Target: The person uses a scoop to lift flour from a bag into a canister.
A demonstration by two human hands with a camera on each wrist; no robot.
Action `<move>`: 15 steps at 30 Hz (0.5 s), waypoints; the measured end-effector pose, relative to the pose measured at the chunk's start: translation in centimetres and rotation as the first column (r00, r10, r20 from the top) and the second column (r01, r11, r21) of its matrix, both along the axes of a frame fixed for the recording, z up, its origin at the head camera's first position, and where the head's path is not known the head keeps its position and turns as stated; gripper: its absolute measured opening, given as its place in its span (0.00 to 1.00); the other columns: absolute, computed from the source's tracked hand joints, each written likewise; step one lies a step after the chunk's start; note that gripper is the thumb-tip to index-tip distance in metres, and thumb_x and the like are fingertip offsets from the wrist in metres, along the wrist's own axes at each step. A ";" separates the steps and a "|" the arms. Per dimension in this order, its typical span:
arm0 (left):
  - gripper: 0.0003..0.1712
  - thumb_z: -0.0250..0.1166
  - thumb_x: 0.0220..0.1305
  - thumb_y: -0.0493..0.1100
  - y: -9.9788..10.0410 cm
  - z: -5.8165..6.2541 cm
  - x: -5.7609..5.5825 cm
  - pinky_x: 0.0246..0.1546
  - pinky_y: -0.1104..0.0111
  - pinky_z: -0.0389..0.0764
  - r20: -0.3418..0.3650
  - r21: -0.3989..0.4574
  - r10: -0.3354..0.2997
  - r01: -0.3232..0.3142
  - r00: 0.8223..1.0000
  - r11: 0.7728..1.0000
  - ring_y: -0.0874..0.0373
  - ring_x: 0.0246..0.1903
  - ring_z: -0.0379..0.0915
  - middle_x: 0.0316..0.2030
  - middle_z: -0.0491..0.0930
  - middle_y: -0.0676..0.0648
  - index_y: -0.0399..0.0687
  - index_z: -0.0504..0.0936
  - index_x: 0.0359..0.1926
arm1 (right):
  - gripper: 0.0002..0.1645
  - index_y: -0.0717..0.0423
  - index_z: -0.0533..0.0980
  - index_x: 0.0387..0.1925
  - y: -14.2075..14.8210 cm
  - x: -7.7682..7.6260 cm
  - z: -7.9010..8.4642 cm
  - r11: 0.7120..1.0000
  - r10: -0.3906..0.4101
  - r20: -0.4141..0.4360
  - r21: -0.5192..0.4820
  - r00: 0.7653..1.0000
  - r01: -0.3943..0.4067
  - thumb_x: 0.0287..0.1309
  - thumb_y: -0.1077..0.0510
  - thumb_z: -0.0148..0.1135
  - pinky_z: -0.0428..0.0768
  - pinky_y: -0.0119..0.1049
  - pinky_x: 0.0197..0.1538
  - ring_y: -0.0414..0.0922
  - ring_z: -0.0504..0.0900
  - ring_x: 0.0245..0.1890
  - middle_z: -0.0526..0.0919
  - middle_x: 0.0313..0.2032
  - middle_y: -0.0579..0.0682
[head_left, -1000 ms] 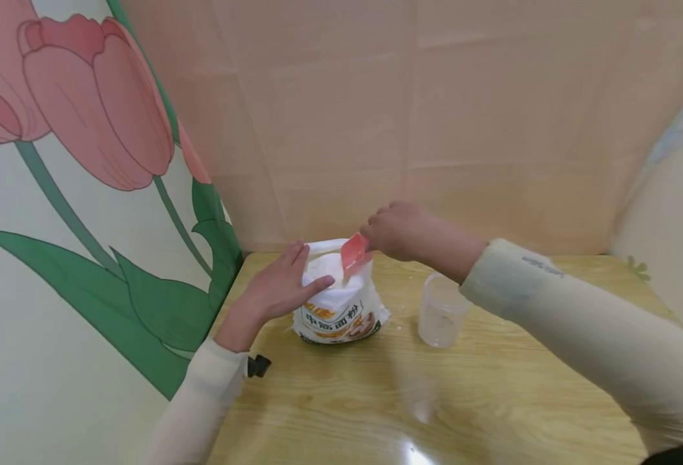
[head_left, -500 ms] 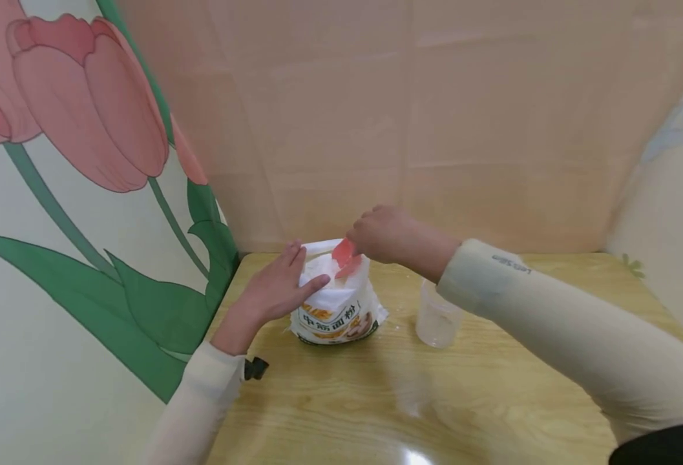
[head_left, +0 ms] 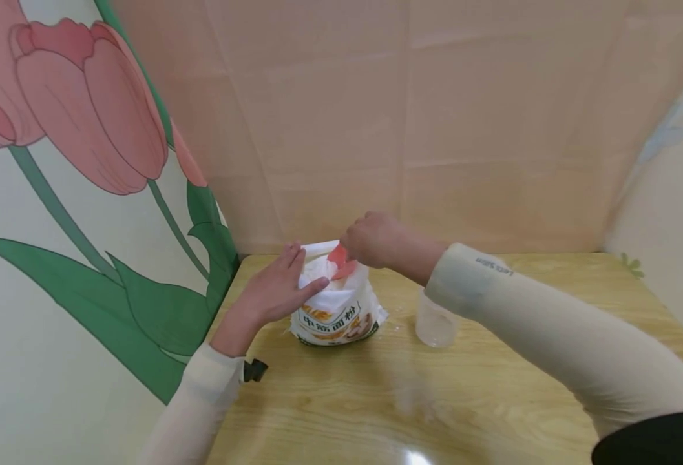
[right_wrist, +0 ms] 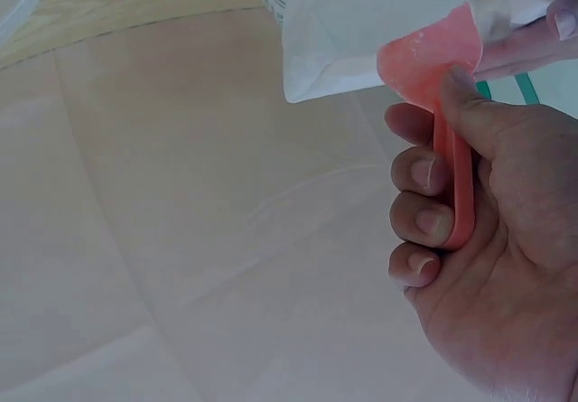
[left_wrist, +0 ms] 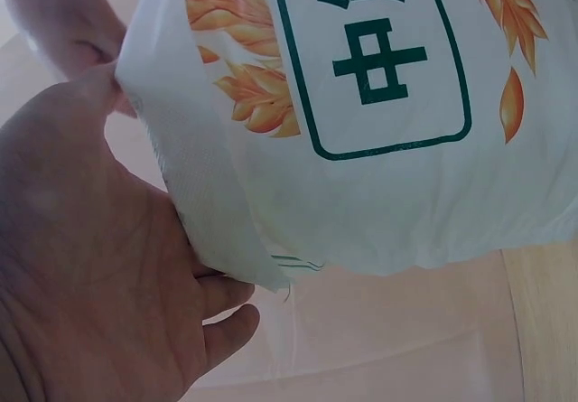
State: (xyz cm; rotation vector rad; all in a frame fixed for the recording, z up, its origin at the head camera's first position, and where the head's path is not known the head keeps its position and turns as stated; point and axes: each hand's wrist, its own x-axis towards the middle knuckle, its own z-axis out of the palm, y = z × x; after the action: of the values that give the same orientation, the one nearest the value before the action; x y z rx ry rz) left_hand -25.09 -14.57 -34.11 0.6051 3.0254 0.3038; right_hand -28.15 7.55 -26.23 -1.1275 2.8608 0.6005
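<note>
A white flour bag with wheat pictures and dark lettering stands upright with its mouth open. My left hand holds the left side of its rim, thumb toward the front and fingers toward the back; in the left wrist view the bag's edge sits between thumb and fingers. In my right hand is a pink scoop, its handle gripped by curled fingers with the thumb pressed near the bowl. The scoop's bowl is at the right side of the bag's mouth, over white flour.
A clear plastic tub stands right of the bag, partly hidden by the right sleeve. Flour specks lie between them on the wooden table. A wall with painted tulips borders the left; a pinkish sheet hangs behind.
My right hand has moved left and slightly down, bringing the scoop further into the bag's mouth. The right sleeve now covers more of the tub. My left hand stays on the rim.
</note>
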 end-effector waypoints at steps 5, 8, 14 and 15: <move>0.61 0.34 0.66 0.83 0.1 0.0 -0.2 0.75 0.52 0.54 -0.016 0.005 0.009 -0.009 1.000 1.000 0.48 0.80 0.36 0.81 0.42 0.42 0.38 0.49 0.80 | 0.11 0.50 0.83 0.48 -0.5 -0.4 -0.1 1.000 -0.009 -0.003 0.016 1.000 0.009 0.69 0.54 0.62 0.78 0.40 0.52 0.47 0.81 0.41 0.87 0.44 0.47; 0.61 0.34 0.66 0.83 0.0 -0.1 -0.2 0.75 0.52 0.54 -0.018 0.008 0.008 -0.007 1.000 1.000 0.48 0.80 0.36 0.81 0.42 0.42 0.39 0.49 0.80 | 0.11 0.50 0.83 0.49 -0.8 -0.4 -0.4 1.000 -0.011 -0.001 0.015 1.000 0.011 0.68 0.54 0.63 0.77 0.40 0.52 0.46 0.81 0.41 0.87 0.44 0.47; 0.62 0.34 0.66 0.83 -0.1 0.1 -0.1 0.75 0.52 0.54 -0.017 0.009 0.003 -0.002 1.000 1.000 0.48 0.80 0.36 0.80 0.41 0.41 0.38 0.48 0.79 | 0.11 0.49 0.83 0.49 -1.5 -0.5 -0.6 1.000 0.021 -0.009 0.022 1.000 -0.021 0.67 0.55 0.65 0.78 0.40 0.52 0.47 0.82 0.42 0.87 0.44 0.47; 0.62 0.34 0.65 0.83 -0.1 0.1 -0.1 0.75 0.51 0.54 -0.019 0.009 0.002 -0.002 1.000 1.000 0.47 0.80 0.36 0.80 0.42 0.41 0.38 0.48 0.79 | 0.11 0.49 0.83 0.49 -1.6 -0.4 -0.6 0.999 0.026 -0.010 0.025 1.000 -0.026 0.67 0.56 0.65 0.78 0.40 0.52 0.47 0.82 0.42 0.87 0.44 0.48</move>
State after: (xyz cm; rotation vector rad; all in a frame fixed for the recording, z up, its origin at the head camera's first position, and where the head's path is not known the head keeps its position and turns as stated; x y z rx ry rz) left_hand -25.21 -14.71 -33.99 0.6085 3.0443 0.3143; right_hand -28.59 6.00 -26.88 -1.1637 2.8433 0.6426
